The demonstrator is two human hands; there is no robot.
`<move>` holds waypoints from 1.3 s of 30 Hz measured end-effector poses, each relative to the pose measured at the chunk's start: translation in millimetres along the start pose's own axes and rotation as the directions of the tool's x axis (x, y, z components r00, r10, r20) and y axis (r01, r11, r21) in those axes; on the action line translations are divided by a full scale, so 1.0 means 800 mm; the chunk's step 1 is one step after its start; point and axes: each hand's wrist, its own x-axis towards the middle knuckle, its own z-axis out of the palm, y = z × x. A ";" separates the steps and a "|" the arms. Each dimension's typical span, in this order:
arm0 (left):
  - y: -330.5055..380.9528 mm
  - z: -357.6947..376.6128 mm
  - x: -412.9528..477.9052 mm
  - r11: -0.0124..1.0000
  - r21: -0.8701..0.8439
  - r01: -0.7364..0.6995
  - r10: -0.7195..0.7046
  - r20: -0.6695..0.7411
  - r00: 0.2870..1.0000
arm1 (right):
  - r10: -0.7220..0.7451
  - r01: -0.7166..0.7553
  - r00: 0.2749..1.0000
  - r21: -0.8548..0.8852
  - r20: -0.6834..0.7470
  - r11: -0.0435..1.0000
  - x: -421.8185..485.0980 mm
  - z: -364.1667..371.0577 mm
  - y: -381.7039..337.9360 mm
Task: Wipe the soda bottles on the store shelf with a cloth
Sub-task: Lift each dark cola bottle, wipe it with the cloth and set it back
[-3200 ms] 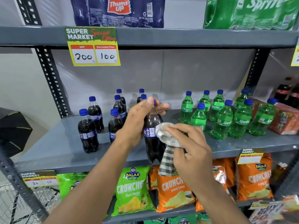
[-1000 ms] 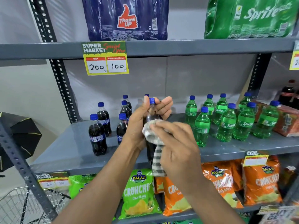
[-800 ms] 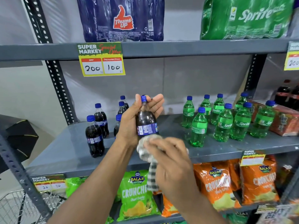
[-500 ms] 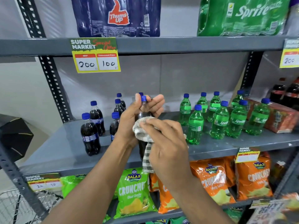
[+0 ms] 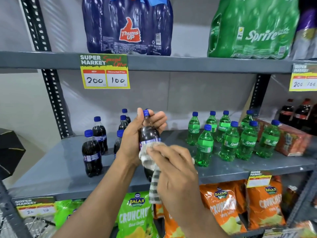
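1. At a grey metal store shelf, we hold one dark cola bottle lifted in front of the middle tier, its blue cap at about 12 o'clock from our hands.
2. Our left hand grasps the bottle around its neck and shoulder, thumb on one side of the cap, fingers curled round the far side.
3. Our right hand is clenched on a grey-and-white checked cloth, pressing it against the bottle's lower body just under the label; the loose end of the cloth hangs toward 6 o'clock.
4. At 9 o'clock from the held bottle, more dark cola bottles stand upright on the shelf in a loose group.
5. At 3 o'clock, a cluster of green Sprite bottles stands upright, with an orange shrink-wrapped pack just beside them.
6. At 12 o'clock, on the tier above, sit a blue Thums Up multipack and a green Sprite multipack; a yellow price tag reading 200 and 100 hangs from that tier's edge.
7. At 6 o'clock, on the tier below, green crisp bags and orange crisp bags stand in a row.
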 end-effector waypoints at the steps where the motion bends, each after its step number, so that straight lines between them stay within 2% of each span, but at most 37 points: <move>1: 0.002 -0.002 0.001 1.000 -0.004 -0.012 0.012 0.008 1.000 | -0.018 0.018 1.000 0.001 0.006 1.000 -0.015 0.001 0.001; 5: 0.002 -0.011 -0.002 0.998 0.036 -0.053 0.054 -0.017 0.998 | -0.035 0.034 0.999 0.041 0.023 0.999 -0.044 -0.001 0.002; 11: -0.005 -0.005 0.001 0.999 -0.027 -0.026 0.026 -0.001 1.000 | 0.026 -0.026 1.000 0.043 0.001 0.999 0.011 0.002 -0.005; 17: 0.002 -0.016 -0.004 0.998 0.023 -0.057 0.057 -0.011 0.998 | -0.035 0.034 0.999 0.035 0.026 0.999 -0.052 0.002 0.001; 24: -0.007 -0.009 -0.003 0.999 0.038 -0.016 0.016 0.002 1.000 | 0.026 -0.025 1.000 0.048 -0.016 0.999 0.008 0.005 -0.003; 32: -0.004 -0.018 0.000 0.999 -0.030 -0.027 0.026 -0.015 1.000 | -0.070 0.068 0.997 0.066 0.035 0.996 -0.049 0.002 0.006; 33: -0.006 -0.017 -0.001 0.999 -0.039 -0.021 0.020 -0.014 1.000 | -0.030 0.028 0.999 0.099 0.019 0.995 -0.043 0.002 0.008; 35: -0.009 -0.011 -0.001 0.998 -0.066 -0.013 0.013 -0.003 1.000 | 0.175 -0.162 0.984 0.250 -0.028 0.954 -0.024 -0.002 0.010; 37: -0.008 -0.005 -0.001 0.997 -0.079 -0.014 0.014 0.004 1.000 | 0.424 -0.378 0.905 0.478 0.012 0.793 -0.009 -0.009 0.010; 39: -0.005 -0.003 0.001 0.996 -0.084 -0.013 0.014 0.011 1.000 | 0.590 -0.527 0.797 0.623 0.127 0.578 -0.013 -0.013 0.009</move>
